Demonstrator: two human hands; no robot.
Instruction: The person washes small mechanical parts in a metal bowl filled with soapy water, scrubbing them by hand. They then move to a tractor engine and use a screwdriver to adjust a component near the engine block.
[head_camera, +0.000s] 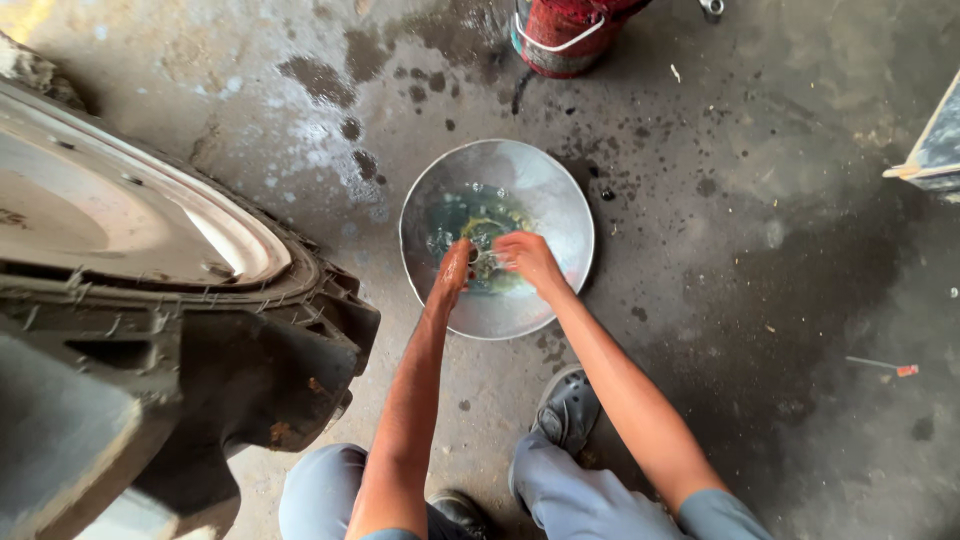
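Left hand (455, 268) and right hand (525, 258) fingers meet over a small wet object (484, 256), too blurred to name; whether they grasp it, cannot tell. It sits between fingertips, just above greenish water in the round shiny metal basin (560, 195) on wet concrete floor (750, 250). Red cylinder (560, 35) at 12 o'clock, big black tyre with white rim (200, 300) at 9.

Probably a vehicle workshop: big treaded tyre (150, 330) on a stained, wet concrete floor (760, 250)
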